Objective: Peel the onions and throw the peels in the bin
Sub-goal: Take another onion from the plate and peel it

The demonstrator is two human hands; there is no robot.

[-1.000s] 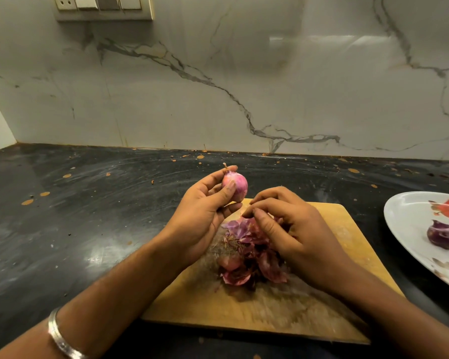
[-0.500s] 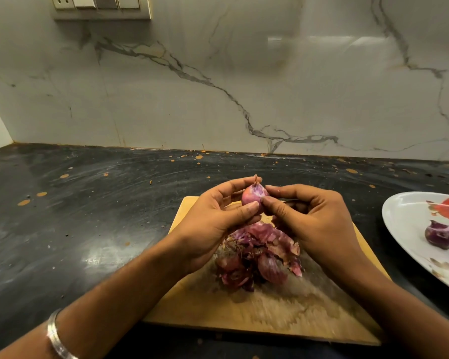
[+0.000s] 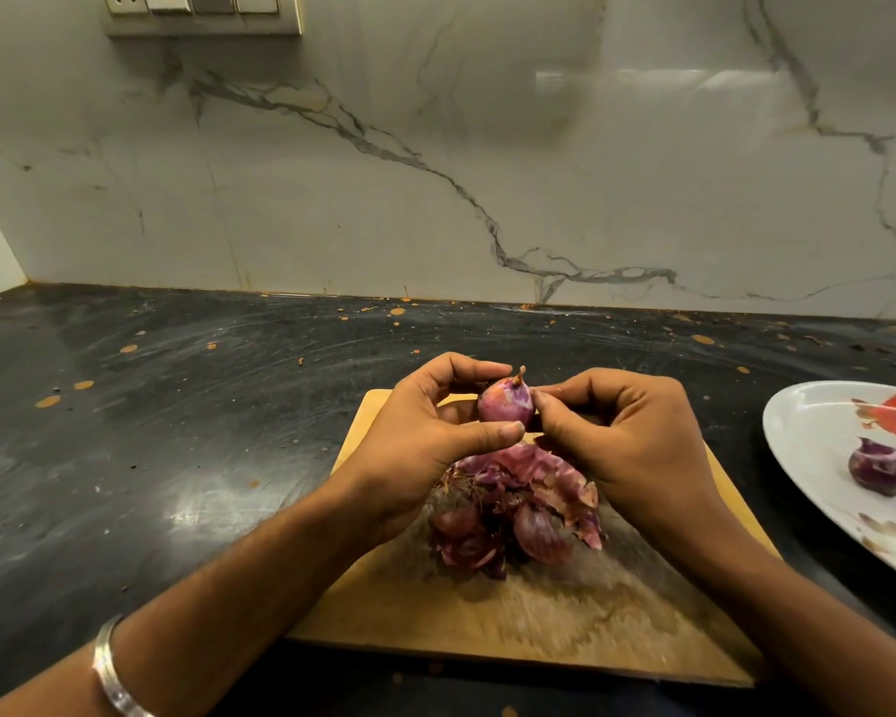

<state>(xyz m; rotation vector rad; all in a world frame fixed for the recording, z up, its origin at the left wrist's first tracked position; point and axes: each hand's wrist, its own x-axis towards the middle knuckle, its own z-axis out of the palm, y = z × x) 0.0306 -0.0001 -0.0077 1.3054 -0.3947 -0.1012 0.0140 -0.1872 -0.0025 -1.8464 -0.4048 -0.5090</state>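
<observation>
Dark, speckled stone makes up the surface (image 3: 177, 432), with veined marble behind it. On the wooden cutting board (image 3: 487, 628) sits a heap of red onion peels (image 3: 513, 509). Above that heap my left hand (image 3: 425, 447) has its grip curled round a small red onion (image 3: 505, 403), thumb under it, while my right hand (image 3: 627, 437) pinches the onion's skin near its tip. One peeled onion (image 3: 883, 467) rests on the white plate (image 3: 808, 432) to my right.

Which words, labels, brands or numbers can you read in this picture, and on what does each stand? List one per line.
None: no readable text shows anywhere.
Switch panel: plain, with no lettering visible.
Plate: a red and brown pattern, no words.
Bangle: plain metal, no engraving visible.
</observation>
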